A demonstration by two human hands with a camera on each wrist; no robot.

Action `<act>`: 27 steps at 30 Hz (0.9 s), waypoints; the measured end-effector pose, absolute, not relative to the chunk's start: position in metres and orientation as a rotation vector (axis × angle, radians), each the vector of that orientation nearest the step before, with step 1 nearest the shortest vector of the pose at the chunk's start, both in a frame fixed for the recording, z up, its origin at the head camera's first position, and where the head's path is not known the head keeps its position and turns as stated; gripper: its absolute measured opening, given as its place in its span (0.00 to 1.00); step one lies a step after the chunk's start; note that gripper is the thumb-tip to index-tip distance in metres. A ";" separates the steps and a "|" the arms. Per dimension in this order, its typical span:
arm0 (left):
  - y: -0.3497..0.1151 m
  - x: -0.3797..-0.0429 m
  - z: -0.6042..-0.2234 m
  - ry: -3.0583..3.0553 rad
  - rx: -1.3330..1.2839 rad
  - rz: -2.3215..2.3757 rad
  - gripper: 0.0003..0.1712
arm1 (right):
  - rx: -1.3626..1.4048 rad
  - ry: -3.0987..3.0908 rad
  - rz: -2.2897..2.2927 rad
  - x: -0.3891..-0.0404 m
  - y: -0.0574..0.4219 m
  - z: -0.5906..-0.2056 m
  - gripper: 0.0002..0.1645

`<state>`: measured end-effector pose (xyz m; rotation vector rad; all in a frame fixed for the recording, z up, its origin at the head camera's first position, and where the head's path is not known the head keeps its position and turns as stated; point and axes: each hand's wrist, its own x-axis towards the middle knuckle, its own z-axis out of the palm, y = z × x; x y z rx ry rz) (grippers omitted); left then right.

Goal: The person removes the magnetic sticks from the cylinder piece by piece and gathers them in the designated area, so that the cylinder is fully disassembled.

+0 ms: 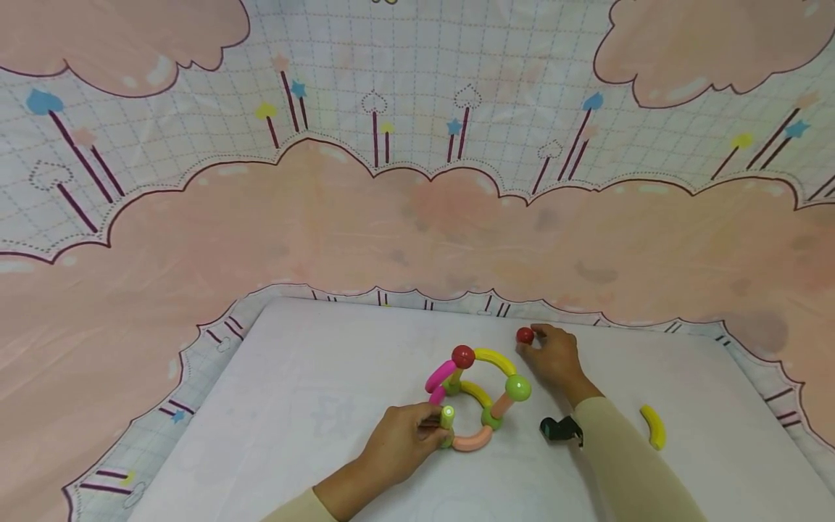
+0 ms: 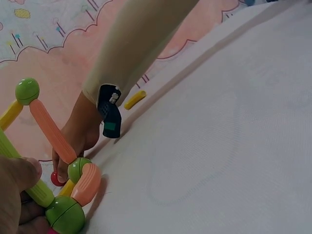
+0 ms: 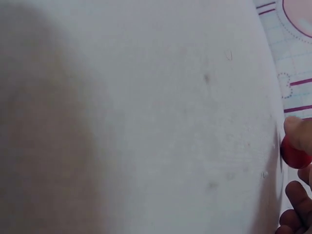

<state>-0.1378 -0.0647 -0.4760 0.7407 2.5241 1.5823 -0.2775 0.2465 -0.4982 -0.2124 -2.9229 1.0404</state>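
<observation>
A ring-shaped frame of coloured rods and balls stands on the white table (image 1: pixel 326 362). Its lower ring has a curved peach rod (image 1: pixel 472 441) and a green ball (image 1: pixel 492 417); higher up are a red ball (image 1: pixel 463 356), a curved yellow rod (image 1: pixel 494 359) and another green ball (image 1: pixel 518 388). My left hand (image 1: pixel 399 444) pinches an upright light green rod (image 2: pixel 36 187) at the frame's near left corner, its foot on a green ball (image 2: pixel 65 214). Near the far edge, my right hand (image 1: pixel 554 359) holds a separate red ball (image 1: pixel 525 335) between thumb and fingers.
A loose curved yellow rod (image 1: pixel 654 428) lies right of the right forearm. A small dark device (image 1: pixel 559 429) is strapped at the right wrist. Behind the table's far edge rises a pink patterned cloth (image 1: pixel 391 232).
</observation>
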 end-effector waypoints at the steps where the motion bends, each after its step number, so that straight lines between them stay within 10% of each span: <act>1: -0.065 -0.138 -0.477 2.522 0.738 1.584 0.16 | -0.221 -2.927 1.048 -0.277 0.247 -0.498 0.39; 27: -0.066 -0.139 -0.475 2.554 0.796 1.512 0.15 | -0.127 -2.408 1.347 -0.195 0.247 -0.424 0.23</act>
